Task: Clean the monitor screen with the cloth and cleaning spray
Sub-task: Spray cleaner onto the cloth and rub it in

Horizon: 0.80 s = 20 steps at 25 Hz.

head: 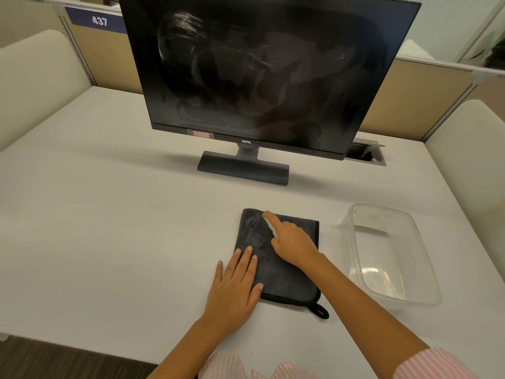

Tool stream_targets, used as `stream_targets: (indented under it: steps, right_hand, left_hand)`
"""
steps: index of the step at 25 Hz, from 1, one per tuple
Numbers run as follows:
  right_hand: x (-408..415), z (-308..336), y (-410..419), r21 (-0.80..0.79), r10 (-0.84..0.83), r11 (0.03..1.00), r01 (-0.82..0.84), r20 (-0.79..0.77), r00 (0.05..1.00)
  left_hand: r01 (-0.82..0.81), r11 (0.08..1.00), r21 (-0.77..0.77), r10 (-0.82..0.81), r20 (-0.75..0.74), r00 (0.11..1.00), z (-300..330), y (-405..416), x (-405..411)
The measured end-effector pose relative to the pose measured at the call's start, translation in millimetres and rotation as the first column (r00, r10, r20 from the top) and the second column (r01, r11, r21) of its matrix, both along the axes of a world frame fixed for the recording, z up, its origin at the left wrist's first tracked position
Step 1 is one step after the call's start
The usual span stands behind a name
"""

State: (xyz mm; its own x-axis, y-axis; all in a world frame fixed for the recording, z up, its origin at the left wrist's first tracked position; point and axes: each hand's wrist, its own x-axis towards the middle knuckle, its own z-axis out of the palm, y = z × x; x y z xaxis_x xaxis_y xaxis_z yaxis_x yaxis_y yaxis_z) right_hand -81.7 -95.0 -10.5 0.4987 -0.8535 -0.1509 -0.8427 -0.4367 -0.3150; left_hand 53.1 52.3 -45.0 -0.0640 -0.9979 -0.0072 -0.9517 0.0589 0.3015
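A dark grey folded cloth [257, 233] with a black hanging loop lies flat on the white desk in front of the black monitor [267, 69], whose dark screen shows smears and streaks. My left hand [235, 285] rests flat with straight fingers on the cloth's near left edge. My right hand [292, 242] hovers over the cloth's far part with its fingers curled round a small white spray bottle [269, 225]. The index finger stretches along the bottle's top. Most of the bottle is hidden by that hand.
A clear plastic container [420, 258] stands to the right of the cloth. The monitor's base [243, 168] sits mid-desk, and an open cable hatch [366, 154] lies behind it on the right. Beige partitions with a "437" sign [95, 20] enclose the desk.
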Motion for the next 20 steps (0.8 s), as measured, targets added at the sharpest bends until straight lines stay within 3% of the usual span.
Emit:
stream_targets:
  steps: [4, 13, 20]
  right_hand:
    - [1.4, -0.2, -3.6, 0.021, -0.02, 1.0, 0.019, 0.033, 0.999]
    - [15.9, -3.5, 12.9, 0.032, 0.107, 0.993, -0.111, 0.121, 0.987]
    - [7.8, -2.4, 4.9, 0.0, -0.002, 1.0, 0.002, 0.144, 0.99]
  left_hand:
    - [0.001, 1.0, 0.002, -0.001, -0.01, 1.0, -3.6, -0.5, 0.5]
    - [-0.016, 1.0, -0.004, 0.016, 0.015, 1.0, -1.1, -1.1, -0.4]
    - [-0.003, 1.0, -0.017, 0.004, 0.058, 0.998, 4.4, 0.5, -0.4]
